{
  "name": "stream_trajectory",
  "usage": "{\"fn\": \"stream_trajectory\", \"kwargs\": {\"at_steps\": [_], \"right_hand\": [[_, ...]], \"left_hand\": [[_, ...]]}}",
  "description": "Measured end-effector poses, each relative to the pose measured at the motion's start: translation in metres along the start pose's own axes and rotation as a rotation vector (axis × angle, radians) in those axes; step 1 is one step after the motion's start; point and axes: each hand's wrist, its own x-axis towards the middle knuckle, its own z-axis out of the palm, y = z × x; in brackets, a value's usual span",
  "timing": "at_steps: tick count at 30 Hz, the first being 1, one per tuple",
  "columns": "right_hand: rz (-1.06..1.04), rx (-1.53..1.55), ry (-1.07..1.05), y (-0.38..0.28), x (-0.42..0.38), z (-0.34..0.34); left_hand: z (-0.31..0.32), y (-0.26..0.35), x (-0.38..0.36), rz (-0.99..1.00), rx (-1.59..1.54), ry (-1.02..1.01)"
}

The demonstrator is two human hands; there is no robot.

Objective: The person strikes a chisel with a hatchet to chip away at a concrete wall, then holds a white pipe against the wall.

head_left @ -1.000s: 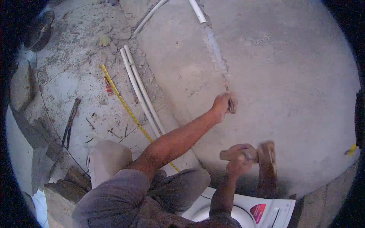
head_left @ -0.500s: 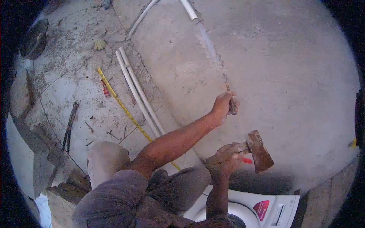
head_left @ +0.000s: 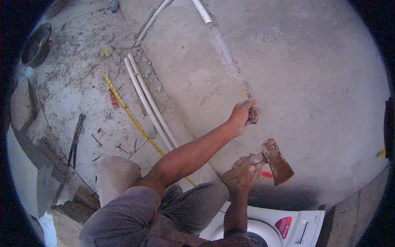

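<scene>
The grey concrete wall (head_left: 312,70) fills the whole right and upper part of the frame, and a shallow groove (head_left: 224,47) runs down it from the top centre to the middle. The rough floor (head_left: 78,86) takes the left part of the frame. At the bottom centre lies a white appliance (head_left: 288,226) with a red label, partly hidden by the person's knees in grey trousers (head_left: 123,218). Two white pipes (head_left: 148,101) lie side by side on the floor in the upper left of the centre, and one more white pipe (head_left: 202,11) sits in the top of the groove. A yellow measuring tape (head_left: 131,115) stretches diagonally on the floor just left of the two pipes. A dark round pan (head_left: 36,39) stands in the upper left corner. The left hand (head_left: 242,113), in the middle of the frame, is closed around a chisel (head_left: 252,115), which stands against the wall at the lower end of the groove; only a short part of the chisel is visible between the fingers. The right hand (head_left: 246,171), lower and right of centre, has all fingers wrapped tight on the wooden handle of a rusty hammer (head_left: 277,161), and its head is near the wall, below the chisel and apart from it.
</scene>
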Motion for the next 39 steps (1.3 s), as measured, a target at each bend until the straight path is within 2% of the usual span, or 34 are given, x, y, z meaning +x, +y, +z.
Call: {"fn": "stream_trajectory", "kwargs": {"at_steps": [5, 7, 9, 12, 15, 19, 20, 22, 23, 25, 27, 29, 30, 31, 32, 34, 35, 37, 38, 39], "right_hand": [[-0.050, -0.005, 0.029, -0.001, -0.001, 0.003], [-0.056, 0.021, 0.045, 0.001, -0.001, 0.001], [-0.091, -0.003, -0.064, 0.001, -0.001, -0.003], [-0.084, -0.041, -0.037, 0.001, -0.002, 0.002], [-0.112, -0.014, -0.007, 0.000, 0.001, 0.005], [-0.004, 0.036, -0.038, -0.026, 0.011, 0.000], [-0.235, -0.211, -0.005, -0.042, 0.009, 0.002], [-0.463, -0.466, 0.027, -0.061, 0.014, -0.008], [-0.620, -0.300, -0.174, -0.069, 0.023, -0.023], [-0.763, -0.133, -0.372, -0.062, 0.029, -0.033], [-0.663, -1.090, -0.273, -0.015, 0.049, -0.037], [-0.274, -1.376, -0.193, -0.017, 0.076, -0.003], [0.015, -1.170, -0.174, -0.030, 0.086, 0.021], [-0.011, -1.161, -0.171, -0.023, 0.084, 0.011], [-0.514, -1.369, -0.231, -0.007, 0.082, -0.012], [-1.011, -1.517, -0.283, -0.012, 0.068, -0.011], [-0.625, -0.829, -0.060, -0.023, 0.050, -0.007], [-0.220, -0.157, 0.159, -0.046, 0.033, -0.003], [-0.435, -0.364, 0.071, -0.051, 0.035, 0.000], [-0.531, -0.474, 0.024, -0.050, 0.031, -0.001]], "left_hand": [[-0.003, 0.009, 0.011, 0.068, 0.052, 0.040], [0.000, 0.015, 0.007, 0.052, 0.054, 0.031], [0.003, 0.020, 0.002, 0.036, 0.058, 0.023], [0.002, 0.024, 0.001, 0.048, 0.057, 0.061], [0.001, 0.032, 0.004, -0.001, 0.073, 0.002], [0.005, 0.043, 0.006, -0.064, -0.057, 0.023], [0.006, 0.045, 0.007, -0.094, -0.106, 0.008], [0.007, 0.047, 0.010, -0.115, -0.119, -0.005], [0.008, 0.048, 0.012, -0.132, -0.128, -0.021], [0.010, 0.049, 0.010, -0.123, -0.131, -0.013], [0.012, 0.051, 0.013, -0.107, -0.133, -0.011], [0.007, 0.043, 0.021, -0.080, -0.156, -0.041], [-0.002, 0.033, 0.023, -0.087, -0.154, -0.044], [-0.011, 0.033, 0.027, -0.106, -0.136, 0.024], [-0.019, 0.035, 0.034, -0.106, -0.135, 0.098], [-0.017, 0.042, 0.026, -0.069, -0.073, 0.093], [-0.016, 0.038, 0.026, -0.020, -0.033, 0.102], [-0.014, 0.020, 0.022, 0.021, 0.000, 0.113], [-0.011, 0.012, 0.016, 0.051, 0.085, 0.105], [-0.009, 0.005, 0.007, 0.073, 0.165, 0.105]]}}
